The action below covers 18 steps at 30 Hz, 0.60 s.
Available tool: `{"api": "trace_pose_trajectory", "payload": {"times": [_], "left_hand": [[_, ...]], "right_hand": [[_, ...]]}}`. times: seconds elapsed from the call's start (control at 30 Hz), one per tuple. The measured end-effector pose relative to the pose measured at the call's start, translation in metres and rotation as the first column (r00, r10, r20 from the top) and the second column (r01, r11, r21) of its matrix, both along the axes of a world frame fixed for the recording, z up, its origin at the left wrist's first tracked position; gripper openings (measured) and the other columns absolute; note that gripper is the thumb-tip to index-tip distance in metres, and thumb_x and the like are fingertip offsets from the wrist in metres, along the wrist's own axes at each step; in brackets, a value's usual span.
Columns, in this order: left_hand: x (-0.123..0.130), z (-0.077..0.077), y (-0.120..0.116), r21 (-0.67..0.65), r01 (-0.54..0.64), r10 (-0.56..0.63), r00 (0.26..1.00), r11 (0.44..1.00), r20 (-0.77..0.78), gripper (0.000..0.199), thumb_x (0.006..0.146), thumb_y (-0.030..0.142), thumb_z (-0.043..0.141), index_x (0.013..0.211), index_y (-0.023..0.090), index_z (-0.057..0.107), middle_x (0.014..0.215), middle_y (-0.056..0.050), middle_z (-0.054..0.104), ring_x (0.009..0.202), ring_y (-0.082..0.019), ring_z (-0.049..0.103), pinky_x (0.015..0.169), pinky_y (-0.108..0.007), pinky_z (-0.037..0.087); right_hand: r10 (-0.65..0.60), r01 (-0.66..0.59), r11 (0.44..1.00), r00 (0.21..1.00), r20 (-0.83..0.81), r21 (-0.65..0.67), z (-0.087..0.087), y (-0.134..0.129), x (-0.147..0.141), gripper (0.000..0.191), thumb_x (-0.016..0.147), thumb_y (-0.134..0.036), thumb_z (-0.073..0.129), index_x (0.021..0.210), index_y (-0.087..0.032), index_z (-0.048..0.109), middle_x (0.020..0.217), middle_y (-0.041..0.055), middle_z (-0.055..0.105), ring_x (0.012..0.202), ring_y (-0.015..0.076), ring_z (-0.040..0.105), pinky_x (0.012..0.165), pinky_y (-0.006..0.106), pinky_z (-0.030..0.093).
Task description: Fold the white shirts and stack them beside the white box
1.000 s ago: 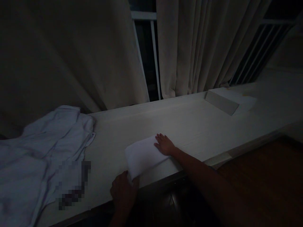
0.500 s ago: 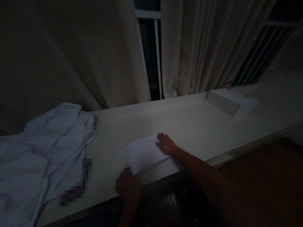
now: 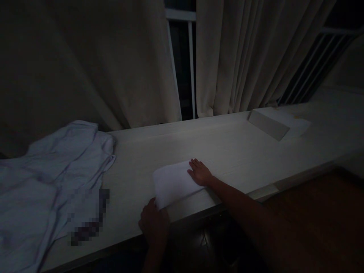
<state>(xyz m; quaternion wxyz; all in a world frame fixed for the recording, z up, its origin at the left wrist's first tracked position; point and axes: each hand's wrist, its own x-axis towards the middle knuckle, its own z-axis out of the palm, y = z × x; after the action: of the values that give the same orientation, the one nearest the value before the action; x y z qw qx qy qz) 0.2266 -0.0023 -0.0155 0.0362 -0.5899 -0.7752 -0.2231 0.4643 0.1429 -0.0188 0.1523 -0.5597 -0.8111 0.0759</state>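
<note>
Well to the left of the left hand, a crumpled heap of pale clothes (image 3: 71, 159) lies on the white table (image 3: 136, 151), with a pixelated patch (image 3: 88, 218) (too masked to make out) between the two. Beyond that heap, farther from the grip, hangs the left curtain (image 3: 113, 68). The left hand (image 3: 155, 220) has its thumb and fingers closed about the near left corner of a folded white cloth (image 3: 173, 184), which lies on the table just ahead of that grip and stretches right. Beyond the cloth, a railing (image 3: 182, 15) shows between the curtains. The right hand (image 3: 200, 173) grasps nothing; it rests flat, fingers spread, on the cloth's right end. Beyond it hangs the right curtain (image 3: 227, 57); a box (image 3: 269, 123) sits farther off to its right.
</note>
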Motion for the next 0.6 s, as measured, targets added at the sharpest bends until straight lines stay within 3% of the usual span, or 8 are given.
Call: {"api": "trace_pose_trajectory", "payload": {"times": [0.07, 0.13, 0.23, 0.33, 0.43, 0.5, 0.6], "left_hand": [[-0.004, -0.005, -0.004, 0.07, 0.14, -0.135, 0.988, 0.988, -0.074, 0.049, 0.087, 0.019, 0.042, 0.136, 0.021, 0.048, 0.133, -0.015, 0.053, 0.121, -0.031, 0.051, 0.092, -0.049, 0.044], [-0.009, -0.013, -0.008, 0.112, 0.329, -0.309, 0.937, 0.938, -0.165, 0.052, 0.087, 0.013, 0.039, 0.137, 0.023, 0.048, 0.147, -0.012, 0.043, 0.136, -0.03, 0.038, 0.104, -0.051, 0.038], [-0.014, -0.026, -0.013, 0.114, 0.492, -0.453, 0.854, 0.863, -0.257, 0.055, 0.089, 0.017, 0.041, 0.143, 0.016, 0.039, 0.153, -0.013, 0.036, 0.144, -0.03, 0.025, 0.113, -0.053, 0.03], [-0.015, -0.036, -0.017, 0.116, 0.526, -0.482, 0.833, 0.843, -0.273, 0.061, 0.09, 0.029, 0.047, 0.146, 0.011, 0.032, 0.153, -0.016, 0.034, 0.144, -0.031, 0.026, 0.113, -0.053, 0.031], [-0.015, -0.042, -0.02, 0.129, 0.545, -0.506, 0.828, 0.829, -0.243, 0.055, 0.09, 0.03, 0.046, 0.142, 0.013, 0.041, 0.147, -0.016, 0.045, 0.14, -0.03, 0.035, 0.112, -0.052, 0.035], [-0.014, -0.044, -0.022, 0.134, 0.524, -0.496, 0.846, 0.841, -0.196, 0.052, 0.089, 0.033, 0.048, 0.137, 0.012, 0.047, 0.141, -0.017, 0.051, 0.136, -0.03, 0.041, 0.109, -0.05, 0.039], [-0.013, -0.047, -0.024, 0.161, 0.457, -0.438, 0.888, 0.875, -0.141, 0.057, 0.087, 0.038, 0.051, 0.137, 0.01, 0.047, 0.14, -0.019, 0.051, 0.136, -0.032, 0.041, 0.106, -0.049, 0.043]], "right_hand": [[-0.002, 0.002, 1.0, 1.0, 0.013, -0.013, 0.003, 0.0, 0.001, 0.066, 0.1, -0.055, 0.017, 0.149, -0.013, 0.034, 0.156, 0.0111, 0.027, 0.146, 0.0254, 0.017, 0.117, 0.046, 0.016], [-0.012, 0.012, 1.0, 0.999, 0.044, -0.001, 0.01, -0.001, 0.0, 0.065, 0.1, -0.053, 0.019, 0.148, -0.012, 0.035, 0.156, 0.0126, 0.027, 0.146, 0.0273, 0.017, 0.117, 0.05, 0.013], [0.028, -0.039, 0.994, 0.994, 0.101, 0.103, 0.025, -0.008, -0.014, 0.06, 0.101, -0.046, 0.024, 0.146, -0.009, 0.037, 0.155, 0.0153, 0.028, 0.146, 0.0291, 0.015, 0.117, 0.054, 0.004], [0.252, -0.281, 0.935, 0.956, 0.15, 0.218, 0.034, -0.025, -0.054, 0.055, 0.101, -0.041, 0.027, 0.148, -0.013, 0.035, 0.156, 0.0114, 0.028, 0.147, 0.0253, 0.012, 0.119, 0.05, 0.002], [0.529, -0.56, 0.809, 0.826, 0.194, 0.177, 0.026, -0.044, -0.106, 0.054, 0.1, -0.045, 0.032, 0.147, -0.018, 0.037, 0.155, 0.0079, 0.032, 0.145, 0.023, 0.022, 0.119, 0.045, 0.011], [0.59, -0.613, 0.782, 0.787, 0.179, 0.115, 0.017, -0.052, -0.131, 0.056, 0.099, -0.048, 0.034, 0.145, -0.016, 0.039, 0.153, 0.0097, 0.035, 0.143, 0.0241, 0.026, 0.117, 0.044, 0.018], [0.575, -0.584, 0.81, 0.809, 0.119, 0.061, 0.01, -0.05, -0.147, 0.064, 0.098, -0.054, 0.034, 0.146, -0.013, 0.037, 0.154, 0.012, 0.033, 0.144, 0.0244, 0.024, 0.116, 0.044, 0.021]]}}
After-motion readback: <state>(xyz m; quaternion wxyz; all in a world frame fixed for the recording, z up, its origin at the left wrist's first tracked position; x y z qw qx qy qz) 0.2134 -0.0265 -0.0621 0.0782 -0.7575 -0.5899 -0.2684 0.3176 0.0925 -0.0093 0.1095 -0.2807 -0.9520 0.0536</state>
